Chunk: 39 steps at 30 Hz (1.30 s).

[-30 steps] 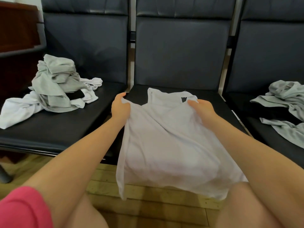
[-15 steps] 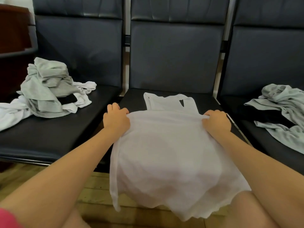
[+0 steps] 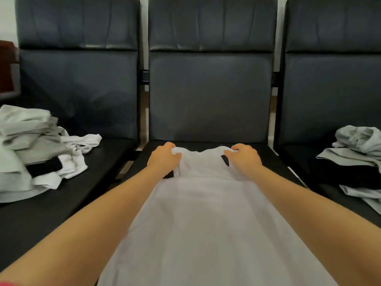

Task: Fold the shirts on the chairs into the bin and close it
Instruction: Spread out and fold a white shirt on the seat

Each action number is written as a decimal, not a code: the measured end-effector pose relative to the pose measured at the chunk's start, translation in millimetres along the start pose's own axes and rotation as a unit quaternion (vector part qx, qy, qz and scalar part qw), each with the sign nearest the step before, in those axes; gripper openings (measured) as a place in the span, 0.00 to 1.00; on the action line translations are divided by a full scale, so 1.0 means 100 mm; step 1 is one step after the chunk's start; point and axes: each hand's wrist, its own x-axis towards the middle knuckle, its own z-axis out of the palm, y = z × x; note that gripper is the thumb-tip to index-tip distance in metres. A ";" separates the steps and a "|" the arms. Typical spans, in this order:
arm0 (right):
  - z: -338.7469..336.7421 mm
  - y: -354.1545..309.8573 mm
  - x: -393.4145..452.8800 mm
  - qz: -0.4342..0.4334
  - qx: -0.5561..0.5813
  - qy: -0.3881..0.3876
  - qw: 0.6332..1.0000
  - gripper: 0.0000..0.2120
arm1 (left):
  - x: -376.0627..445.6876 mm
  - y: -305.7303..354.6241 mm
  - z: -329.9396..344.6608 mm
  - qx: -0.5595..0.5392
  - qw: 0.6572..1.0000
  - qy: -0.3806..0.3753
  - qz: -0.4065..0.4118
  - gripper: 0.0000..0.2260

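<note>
A white sleeveless shirt (image 3: 206, 213) lies stretched out flat along the middle chair seat (image 3: 268, 157), its shoulder straps toward the backrest and its hem running off the bottom of the view. My left hand (image 3: 164, 158) grips the left strap with curled fingers. My right hand (image 3: 244, 157) grips the right strap the same way. No bin is in view.
A heap of grey, white and black shirts (image 3: 37, 153) covers the left chair seat. More crumpled grey and dark shirts (image 3: 354, 162) lie on the right chair. Three dark padded backrests (image 3: 210, 89) stand close behind. A brown piece of furniture (image 3: 6, 67) shows at the far left.
Both hands have moved up from the shirt's sides to its shoulder straps and pushed them toward the backrest. The shirt now lies flat on the seat. My head has come closer and lower.
</note>
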 end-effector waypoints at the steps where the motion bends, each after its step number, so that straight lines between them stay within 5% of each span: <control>1: 0.07 -0.04 0.08 0.008 -0.015 0.006 1.000 0.21 | 0.11 0.03 0.06 -0.008 1.000 -0.003 -0.007 0.22; 4: 0.31 -0.11 0.26 0.029 -0.101 0.011 0.994 0.31 | 0.37 0.04 0.22 0.005 1.000 -0.012 -0.022 0.27; 8: 0.56 -0.14 0.47 -0.024 -0.149 0.040 0.988 0.16 | 0.56 -0.06 0.49 0.021 0.999 0.039 0.022 0.22; 12: 0.41 -0.23 0.65 -0.036 0.014 0.033 0.999 0.10 | 0.73 0.00 0.40 -0.149 0.985 0.076 0.039 0.10; 16: -0.07 -0.44 0.71 -0.041 0.273 0.057 0.959 0.13 | 0.80 0.28 -0.15 -0.355 0.926 0.126 -0.008 0.13; 22: -0.71 -0.61 0.11 -0.057 0.386 0.025 0.920 0.04 | 0.29 0.61 -0.74 -0.419 0.902 0.105 0.014 0.20; 26: -0.99 -0.46 -0.50 -0.079 0.331 0.011 0.940 0.08 | -0.42 0.55 -1.00 -0.374 0.924 0.065 0.049 0.21; 30: -1.11 -0.08 -1.17 -0.162 0.229 -0.049 0.959 0.06 | -1.22 0.24 -1.02 -0.271 0.956 -0.035 0.104 0.11; 35: -1.12 0.41 -1.90 -0.188 -0.008 -0.335 0.923 0.05 | -1.97 -0.19 -0.92 -0.063 0.960 -0.256 0.098 0.08; 37: -1.11 0.45 -1.94 -0.173 0.035 -0.312 0.934 0.04 | -2.00 -0.20 -0.93 -0.051 0.967 -0.234 0.092 0.09; 39: -1.08 0.41 -1.81 -0.155 0.084 -0.198 0.964 0.07 | -1.90 -0.16 -0.93 -0.055 0.980 -0.171 0.085 0.10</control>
